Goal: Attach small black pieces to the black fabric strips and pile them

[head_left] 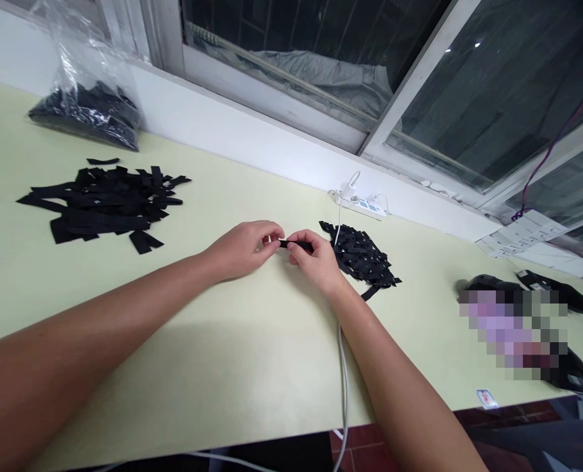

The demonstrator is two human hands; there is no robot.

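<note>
My left hand (pixel 245 249) and my right hand (pixel 316 262) meet at the middle of the pale green table (pixel 252 354). Between their fingertips they pinch one short black strip (pixel 296 244), each hand at one end. Just right of my right hand lies a small heap of black strips (pixel 365 255). A larger, flatter pile of black strips (pixel 102 203) lies well to the left of my left hand.
A clear plastic bag of black pieces (pixel 88 108) leans on the wall at back left. A white power strip (pixel 363 204) sits by the window sill; its white cable (pixel 343 373) runs under my right forearm to the table's front edge. Dark items (pixel 557 295) lie far right.
</note>
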